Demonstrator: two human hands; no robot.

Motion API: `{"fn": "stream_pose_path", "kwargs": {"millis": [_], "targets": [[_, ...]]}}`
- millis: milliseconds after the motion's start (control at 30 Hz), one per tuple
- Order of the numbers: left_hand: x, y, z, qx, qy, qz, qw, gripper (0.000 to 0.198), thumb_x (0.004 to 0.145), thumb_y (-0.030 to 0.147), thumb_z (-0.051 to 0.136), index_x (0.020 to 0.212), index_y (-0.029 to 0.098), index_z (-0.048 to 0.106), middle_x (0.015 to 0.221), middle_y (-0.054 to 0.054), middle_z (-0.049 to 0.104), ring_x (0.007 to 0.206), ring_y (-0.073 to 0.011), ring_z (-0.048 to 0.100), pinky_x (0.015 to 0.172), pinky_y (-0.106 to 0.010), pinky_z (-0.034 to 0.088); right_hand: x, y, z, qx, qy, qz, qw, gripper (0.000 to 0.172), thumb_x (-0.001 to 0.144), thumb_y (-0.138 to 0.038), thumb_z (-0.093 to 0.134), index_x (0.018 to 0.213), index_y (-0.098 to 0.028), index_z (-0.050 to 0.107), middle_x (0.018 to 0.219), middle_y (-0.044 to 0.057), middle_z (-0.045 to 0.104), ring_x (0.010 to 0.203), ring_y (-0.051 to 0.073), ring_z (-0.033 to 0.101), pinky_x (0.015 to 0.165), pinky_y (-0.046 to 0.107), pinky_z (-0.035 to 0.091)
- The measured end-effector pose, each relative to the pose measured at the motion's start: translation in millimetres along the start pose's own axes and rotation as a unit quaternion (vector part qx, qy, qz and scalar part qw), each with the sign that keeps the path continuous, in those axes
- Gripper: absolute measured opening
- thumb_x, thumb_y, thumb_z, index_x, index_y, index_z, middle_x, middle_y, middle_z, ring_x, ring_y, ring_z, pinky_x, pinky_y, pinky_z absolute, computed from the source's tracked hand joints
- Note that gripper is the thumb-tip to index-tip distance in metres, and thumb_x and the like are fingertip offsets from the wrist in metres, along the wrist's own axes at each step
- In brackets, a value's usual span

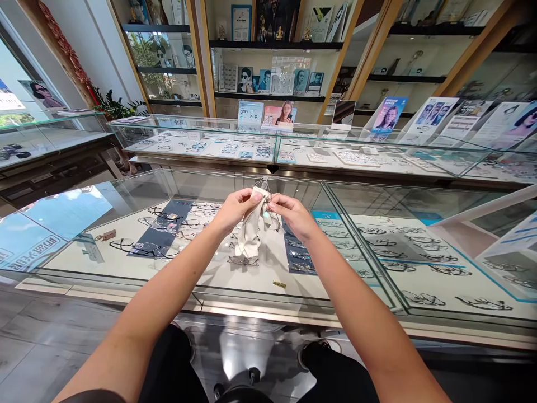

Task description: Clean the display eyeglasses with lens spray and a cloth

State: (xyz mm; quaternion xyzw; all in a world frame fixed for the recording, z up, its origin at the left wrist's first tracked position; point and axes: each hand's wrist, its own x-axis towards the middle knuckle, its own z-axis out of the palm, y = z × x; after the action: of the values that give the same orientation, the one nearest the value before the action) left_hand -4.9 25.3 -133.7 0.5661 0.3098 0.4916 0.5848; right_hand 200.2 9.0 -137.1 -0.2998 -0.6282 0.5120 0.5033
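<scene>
Both hands are raised over the glass display counter (pixel 138 274), close together. My left hand (pixel 237 210) pinches a cream cleaning cloth (pixel 250 232), which hangs down in folds. A pair of thin-rimmed eyeglasses (pixel 264 183) shows just above and behind the cloth, partly covered by it. My right hand (pixel 292 215) is closed, thumb against fingers, on the eyeglasses' right side. One dark temple hangs down beside the cloth. Exactly which part of the frame the right fingers grip is hard to make out.
Many eyeglasses (pixel 145 246) lie under the counter glass, some on dark blue cards. A small yellow-green strip (pixel 279 284) lies near the front edge. A white display stand (pixel 495 224) is at right. Behind runs a second glass showcase (pixel 188 145) with upright cards, before wooden shelves.
</scene>
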Motion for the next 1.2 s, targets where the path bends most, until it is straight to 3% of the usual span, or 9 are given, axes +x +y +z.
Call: {"fn": "stream_pose_path", "kwargs": {"millis": [500,700,800,1000,1200], "targets": [[-0.7,4.7,1.9,-0.047,0.010,-0.004,0.999,0.050,0.070,0.054,0.099,0.094,0.015,0.078,0.081,-0.003,0.078,0.073,-0.0162,0.068,0.074,-0.030,0.053,-1.5,-2.2,0.7,-0.008,-0.012,0.021,1.000,0.036,0.079,-0.054,0.090,0.076,-0.023,0.073,0.090,0.002,0.064,0.092,0.020,0.057,0.090,0.036,0.045],[-2.3,5.9,0.2,-0.020,-0.004,-0.008,1.000,0.053,0.068,0.049,0.101,0.104,0.015,0.081,0.094,-0.007,0.082,0.082,-0.0184,0.072,0.081,-0.031,0.055,-1.1,-1.2,0.7,-0.003,-0.002,0.009,1.000,0.034,0.081,-0.052,0.089,0.075,-0.022,0.072,0.091,0.001,0.063,0.091,0.019,0.057,0.088,0.035,0.045],[-3.4,4.9,0.3,0.012,-0.016,0.006,1.000,0.048,0.071,0.049,0.099,0.100,0.015,0.082,0.096,-0.007,0.081,0.085,-0.0187,0.071,0.082,-0.031,0.054,-0.9,-0.1,0.5,-0.005,-0.007,0.014,1.000,0.035,0.081,-0.052,0.088,0.075,-0.022,0.071,0.091,0.001,0.062,0.091,0.019,0.056,0.088,0.035,0.045],[-4.5,4.2,5.4,0.003,-0.012,0.009,1.000,0.047,0.057,0.041,0.106,0.086,0.014,0.080,0.082,-0.004,0.077,0.075,-0.0168,0.066,0.075,-0.031,0.053,-0.1,4.6,1.1,-0.013,-0.028,0.012,0.999,0.037,0.080,-0.053,0.088,0.075,-0.022,0.070,0.091,0.000,0.060,0.089,0.018,0.053,0.089,0.034,0.043],[-2.7,2.9,5.0,-0.031,0.003,0.003,1.000,0.056,0.051,0.035,0.108,0.095,0.014,0.080,0.087,-0.006,0.081,0.077,-0.0191,0.071,0.079,-0.034,0.057,-0.2,4.2,3.4,-0.024,-0.020,0.015,0.999,0.041,0.077,-0.057,0.089,0.073,-0.022,0.069,0.091,0.001,0.059,0.086,0.018,0.053,0.087,0.035,0.044]]}}
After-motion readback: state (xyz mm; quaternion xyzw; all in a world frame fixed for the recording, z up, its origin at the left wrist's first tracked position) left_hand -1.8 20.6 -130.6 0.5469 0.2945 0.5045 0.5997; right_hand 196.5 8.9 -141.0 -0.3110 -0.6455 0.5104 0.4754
